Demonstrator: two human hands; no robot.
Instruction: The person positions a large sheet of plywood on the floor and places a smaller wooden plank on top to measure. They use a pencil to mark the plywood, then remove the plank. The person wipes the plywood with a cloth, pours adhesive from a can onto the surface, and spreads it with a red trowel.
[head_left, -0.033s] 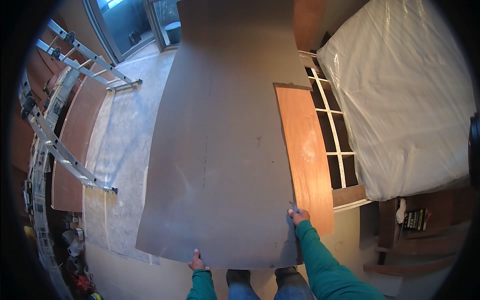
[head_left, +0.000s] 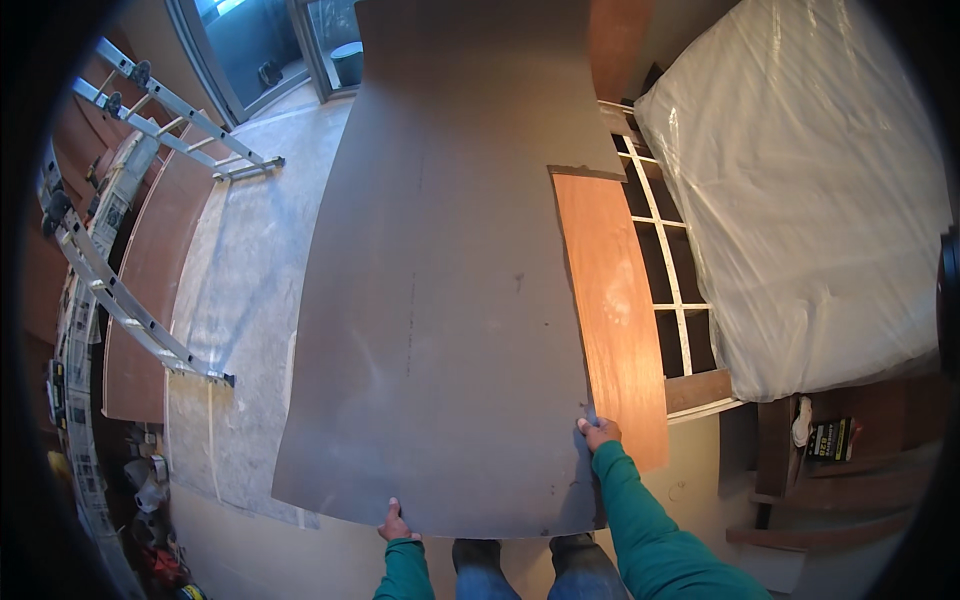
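Observation:
A large, thin grey-brown sheet [head_left: 450, 300] with a notch cut in its right side stretches from my legs to the far end of the view. At its near edge my left hand [head_left: 394, 522] is closed, thumb on top and fingers hidden underneath. Farther right, my right hand [head_left: 600, 434] pinches the sheet's right edge close to the near corner. An orange-brown wood panel [head_left: 615, 310] shows beside that edge, partly covered by the sheet.
On the left, an aluminium ladder [head_left: 150, 315] stands on a pale floor covering [head_left: 250, 270]. A slatted frame [head_left: 660, 240] and a plastic-wrapped mattress-like block [head_left: 800, 210] lie to the right. Brown boards [head_left: 830, 535] and a dark box [head_left: 832, 440] are at lower right. Behind is a glass door [head_left: 250, 60].

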